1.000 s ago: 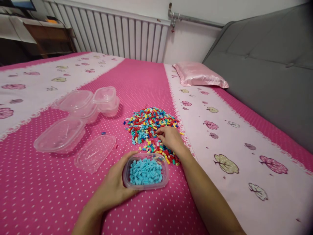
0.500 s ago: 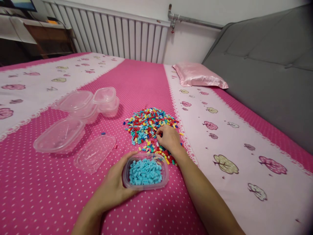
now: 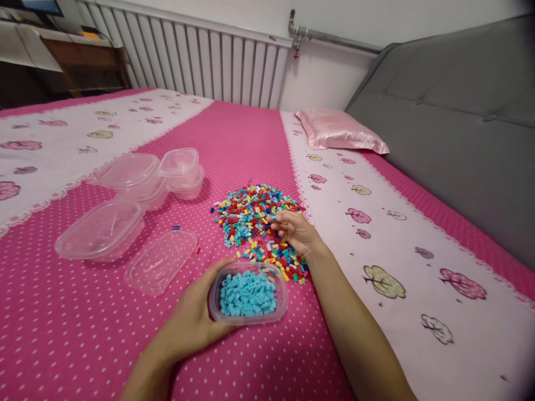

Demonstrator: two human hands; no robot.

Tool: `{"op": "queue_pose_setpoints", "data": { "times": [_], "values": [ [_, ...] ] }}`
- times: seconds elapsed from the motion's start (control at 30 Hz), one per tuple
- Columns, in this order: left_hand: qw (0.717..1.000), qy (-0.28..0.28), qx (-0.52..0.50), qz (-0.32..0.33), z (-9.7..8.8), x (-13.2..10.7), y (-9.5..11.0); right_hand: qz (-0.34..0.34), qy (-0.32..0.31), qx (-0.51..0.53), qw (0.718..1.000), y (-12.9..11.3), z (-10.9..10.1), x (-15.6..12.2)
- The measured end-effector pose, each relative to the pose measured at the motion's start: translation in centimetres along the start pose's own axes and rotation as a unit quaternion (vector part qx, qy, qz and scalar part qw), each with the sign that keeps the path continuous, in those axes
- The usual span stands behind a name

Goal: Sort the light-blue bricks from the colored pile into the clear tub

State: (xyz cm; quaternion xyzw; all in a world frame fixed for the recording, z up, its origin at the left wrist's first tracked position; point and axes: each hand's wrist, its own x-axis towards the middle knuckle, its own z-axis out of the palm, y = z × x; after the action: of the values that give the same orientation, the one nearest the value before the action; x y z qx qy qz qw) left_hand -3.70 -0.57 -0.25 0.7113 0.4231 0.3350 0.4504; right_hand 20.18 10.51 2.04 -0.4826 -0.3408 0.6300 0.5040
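Note:
A heap of small mixed-colour bricks [image 3: 251, 214] lies on the pink dotted bedsheet [image 3: 251, 139]. In front of it stands a clear tub [image 3: 283, 303] holding light blue bricks [image 3: 248, 294]. My left hand [image 3: 196, 320] wraps round the tub's left side. My right hand [image 3: 296, 230] hovers just above the heap's right part, turned partly palm-up, fingers curled in a pinch; what it pinches is too small to name.
Several empty clear tubs [image 3: 137, 178] and a loose lid [image 3: 161, 260] lie to the left. A pink pillow [image 3: 339, 131] rests at the back right, against a grey padded headboard [image 3: 451, 111]. A radiator [image 3: 188, 55] runs along the far wall.
My right hand has lifted off the heap and rolled partly palm-up, fingers pinched. My left hand and the tub have stayed in place.

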Motion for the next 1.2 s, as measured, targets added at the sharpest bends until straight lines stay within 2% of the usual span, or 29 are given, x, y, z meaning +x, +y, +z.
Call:
{"op": "queue_pose_setpoints", "data": {
  "times": [0.13, 0.33, 0.63, 0.93, 1.0, 1.07, 1.13, 1.2],
  "values": [
    [1.000, 0.003, -0.006, -0.002, 0.0, 0.0, -0.2, 0.033, 0.019, 0.063, 0.997, -0.4, 0.1, -0.2],
    [1.000, 0.012, 0.010, -0.006, 0.0, -0.1, -0.4, 0.042, 0.033, 0.056, 0.997, -0.4, 0.2, 0.0],
    [1.000, 0.010, 0.010, -0.003, 0.0, 0.0, -0.2, -0.011, 0.025, 0.009, 1.000, -0.7, 0.2, -0.3],
    [1.000, -0.004, 0.011, -0.008, 0.0, 0.0, -0.2, -0.013, 0.037, 0.084, 0.996, -1.1, 0.5, -0.3],
    [1.000, -0.006, 0.012, -0.007, 0.0, 0.0, -0.1, -0.035, 0.013, 0.023, 0.999, -0.9, 0.1, -0.2],
    [1.000, -0.009, 0.008, -0.006, 0.0, 0.0, -0.1, -0.064, -0.015, -0.119, 0.991, -0.5, -0.5, -0.1],
    [1.000, -0.010, 0.001, -0.005, 0.0, 0.1, 0.0, -0.081, -0.030, -0.311, 0.947, -0.2, -1.0, 0.0],
    [1.000, -0.009, 0.001, -0.007, 0.0, 0.1, 0.0, -0.081, -0.015, -0.476, 0.875, -0.1, -1.0, -0.2]
  ]
}}
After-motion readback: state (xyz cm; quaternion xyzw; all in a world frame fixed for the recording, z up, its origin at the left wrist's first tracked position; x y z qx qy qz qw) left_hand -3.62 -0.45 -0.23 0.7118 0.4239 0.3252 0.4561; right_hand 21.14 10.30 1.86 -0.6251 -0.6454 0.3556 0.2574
